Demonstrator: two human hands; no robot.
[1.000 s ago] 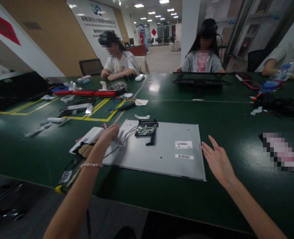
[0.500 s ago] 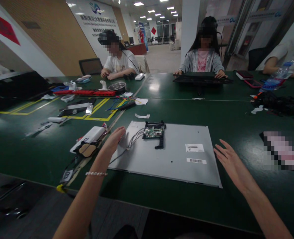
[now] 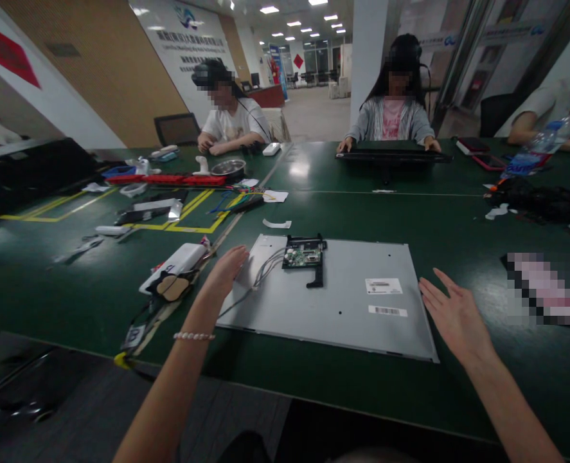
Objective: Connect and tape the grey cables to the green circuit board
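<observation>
A grey metal-backed display panel (image 3: 285, 315) lies flat on the green table, with two white labels on its right part. Near its far edge sits a green circuit board (image 3: 304, 257) in a black bracket (image 3: 316, 278), and grey cables (image 3: 267, 267) run from it toward the left edge. My left hand (image 3: 229, 270) is at the panel's left edge, fingers stretched out and holding nothing. At the right edge my right hand (image 3: 451, 308) is open, fingertips at or very near the rim; contact is hard to tell.
Left of the panel lies a white battery pack (image 3: 173, 267) with a cable. A pixelated phone-like object (image 3: 547, 289) lies at right. Farther off are a red strip (image 3: 169, 180), a metal bowl (image 3: 228, 168), a plastic bottle (image 3: 530, 151) and a person holding a black panel (image 3: 394, 156).
The panel sits slightly farther right in view, and my left hand has moved right with it. My right hand has shifted slightly and its thumb stands more apart.
</observation>
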